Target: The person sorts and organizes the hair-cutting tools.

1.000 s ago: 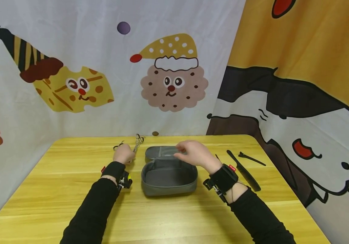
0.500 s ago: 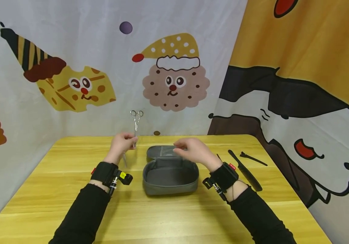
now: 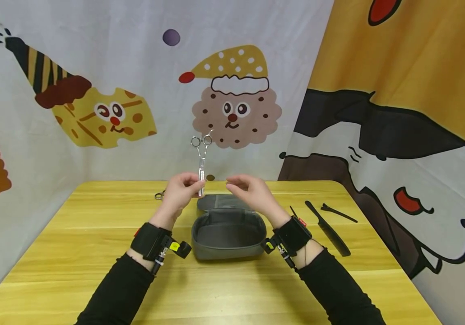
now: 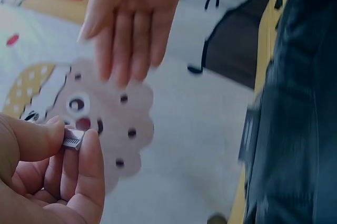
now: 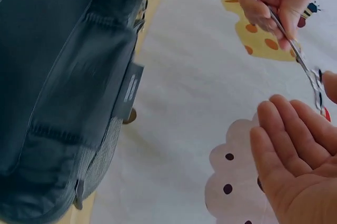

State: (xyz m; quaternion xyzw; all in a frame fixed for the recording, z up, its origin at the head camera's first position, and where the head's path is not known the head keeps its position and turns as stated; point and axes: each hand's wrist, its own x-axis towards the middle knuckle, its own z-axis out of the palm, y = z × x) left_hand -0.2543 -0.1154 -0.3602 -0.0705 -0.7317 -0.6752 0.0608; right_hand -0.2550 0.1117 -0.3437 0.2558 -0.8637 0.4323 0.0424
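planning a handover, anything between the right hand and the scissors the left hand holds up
Nothing: in the head view only bare air parts the right hand from the scissors pinched by the left hand.

You're at a staged recording booth. Cartoon-print cloth backdrops (image 3: 232, 104) wall in a yellow wooden desk (image 3: 74, 253).

Silver scissors (image 3: 201, 155) stand upright with blades closed, finger rings on top, blade end pinched, directly above the open grey case's (image 3: 228, 234) far edge.

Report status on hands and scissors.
Left hand pinches scissors by the blades, handles up. Right hand open, empty, alongside. Open grey case below.
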